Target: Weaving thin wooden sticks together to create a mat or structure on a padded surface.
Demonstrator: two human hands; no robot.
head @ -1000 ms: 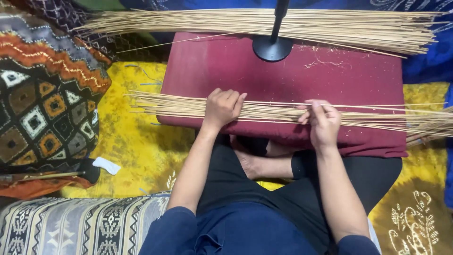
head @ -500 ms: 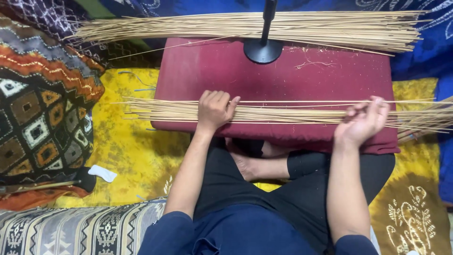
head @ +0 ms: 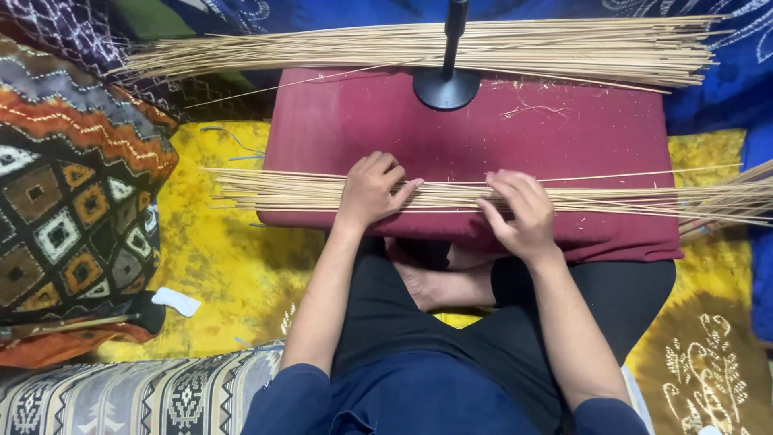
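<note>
A flat bundle of thin pale sticks (head: 451,196) lies crosswise on the near part of a maroon cushion (head: 564,137), its ends sticking out past both sides. My left hand (head: 372,189) rests palm down on the bundle left of centre, fingers pressing on the sticks. My right hand (head: 519,211) lies on the bundle right of centre, fingers spread over the sticks. A second, thicker bundle of the same sticks (head: 435,47) lies along the cushion's far edge.
A black round stand base with a pole (head: 448,84) sits on the cushion's far side. A patterned pillow (head: 76,193) lies at left on a yellow cloth (head: 209,258). Blue fabric (head: 725,89) is at right. My crossed legs are under the cushion's near edge.
My right hand slid out to the right along the sticks, then came back toward the centre. The left hand stayed pressed on the bundle.
</note>
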